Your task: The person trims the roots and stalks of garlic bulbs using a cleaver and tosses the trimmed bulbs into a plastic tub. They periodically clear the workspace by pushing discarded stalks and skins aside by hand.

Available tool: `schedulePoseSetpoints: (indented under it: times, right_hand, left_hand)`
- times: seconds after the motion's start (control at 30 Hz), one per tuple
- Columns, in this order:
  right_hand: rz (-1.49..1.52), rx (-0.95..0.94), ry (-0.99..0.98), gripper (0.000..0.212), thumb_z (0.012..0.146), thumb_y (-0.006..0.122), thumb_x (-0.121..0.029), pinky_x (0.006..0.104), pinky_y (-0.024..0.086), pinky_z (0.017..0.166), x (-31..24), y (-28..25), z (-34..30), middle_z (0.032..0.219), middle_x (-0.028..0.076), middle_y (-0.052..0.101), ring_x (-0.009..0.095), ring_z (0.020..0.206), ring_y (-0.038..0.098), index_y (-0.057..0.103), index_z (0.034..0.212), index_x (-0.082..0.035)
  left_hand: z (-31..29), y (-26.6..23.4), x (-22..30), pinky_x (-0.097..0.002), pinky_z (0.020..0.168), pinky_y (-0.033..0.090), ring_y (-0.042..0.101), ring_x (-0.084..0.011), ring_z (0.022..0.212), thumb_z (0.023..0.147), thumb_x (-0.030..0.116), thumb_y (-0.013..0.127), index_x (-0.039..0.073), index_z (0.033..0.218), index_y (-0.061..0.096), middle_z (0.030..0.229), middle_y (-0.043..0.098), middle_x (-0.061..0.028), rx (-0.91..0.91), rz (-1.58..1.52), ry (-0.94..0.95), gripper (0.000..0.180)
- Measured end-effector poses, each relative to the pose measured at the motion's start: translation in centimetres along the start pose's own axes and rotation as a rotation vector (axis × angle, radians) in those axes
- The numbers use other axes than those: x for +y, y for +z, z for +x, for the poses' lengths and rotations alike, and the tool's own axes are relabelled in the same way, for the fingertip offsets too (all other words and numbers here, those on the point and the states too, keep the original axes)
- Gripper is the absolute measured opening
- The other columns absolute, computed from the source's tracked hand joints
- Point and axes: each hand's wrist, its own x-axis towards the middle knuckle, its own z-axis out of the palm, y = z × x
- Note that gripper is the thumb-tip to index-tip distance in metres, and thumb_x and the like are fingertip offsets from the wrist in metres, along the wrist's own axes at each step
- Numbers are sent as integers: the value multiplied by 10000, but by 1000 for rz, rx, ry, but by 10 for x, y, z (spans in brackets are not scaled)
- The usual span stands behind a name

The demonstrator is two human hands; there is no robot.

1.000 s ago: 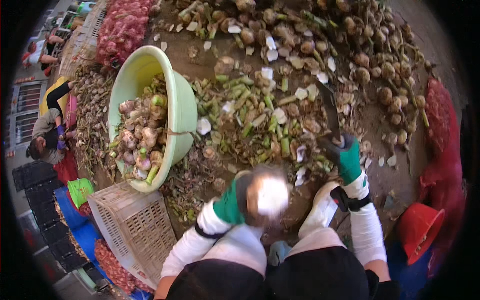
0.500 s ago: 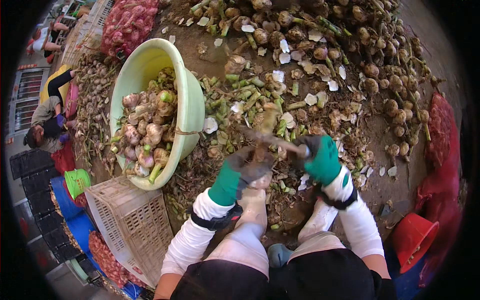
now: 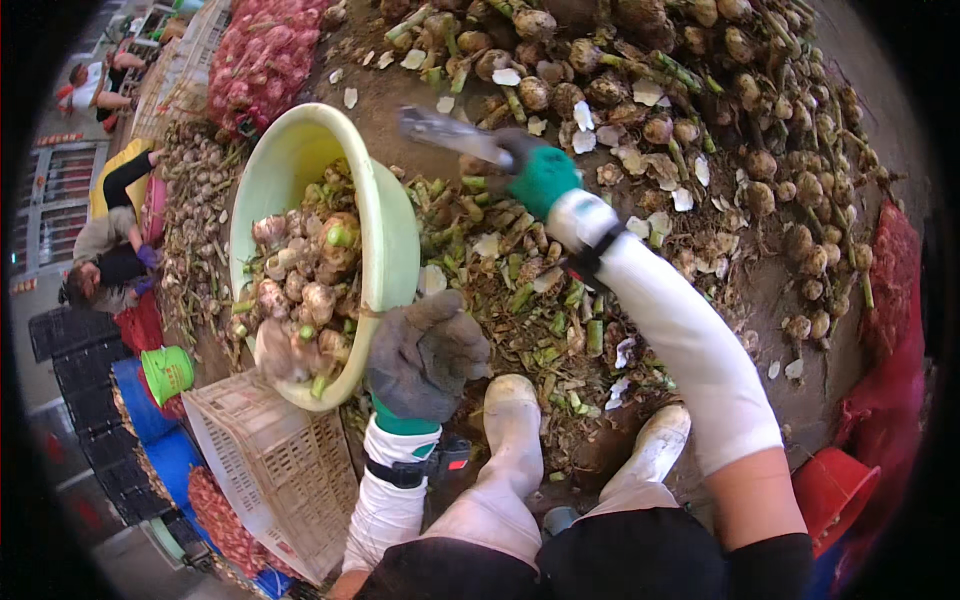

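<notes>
My left hand [image 3: 425,355], in a grey-palmed green glove, is empty beside the near right rim of a pale green basin [image 3: 398,240]. Its palm is turned up and its fingers are loosely bent apart. Garlic bulbs [image 3: 318,300] with cut stems lie in the basin; one pale bulb [image 3: 278,350] near the front is smeared by motion. Farther out, my right hand [image 3: 540,175], gloved in green, grips a knife [image 3: 455,135]. The blurred blade points left over the ground, above the heap of trimmings. Its handle is mostly hidden in the glove.
Cut stems and skins [image 3: 510,270] cover the ground before my white boots [image 3: 512,420]. Untrimmed garlic [image 3: 760,160] is heaped at the far right. A plastic crate [image 3: 290,460] stands left, a red bucket [image 3: 835,490] right. Another person [image 3: 105,240] works at far left.
My left hand has let go of the garlic it held and moved left to the basin, opening. My right hand has swung up and left with the knife. A blurred bulb appears in the basin.
</notes>
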Motion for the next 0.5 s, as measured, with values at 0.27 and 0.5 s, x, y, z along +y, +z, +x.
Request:
schedulePoseSetpoints:
  times: [0.27,0.5]
  right_hand:
    - [161,-65,71,380,732,703,-234,428,494,746,-4,7,-14,943,175,650,370,885,620,597,1074,-107]
    - [910,-214,520,362,689,776,-155,278,472,617,-91,-89,-162,840,44,626,126,718,572,602,988,-50]
  left_hand:
    - [27,-10,-20,-292,766,481,588,-218,927,856,265,573,-7,1147,511,1058,589,-125,70,736,364,403]
    - [25,-24,-57,-409,993,389,490,-327,1141,564,353,822,16,1264,433,1224,494,-181,-207,1181,294,870]
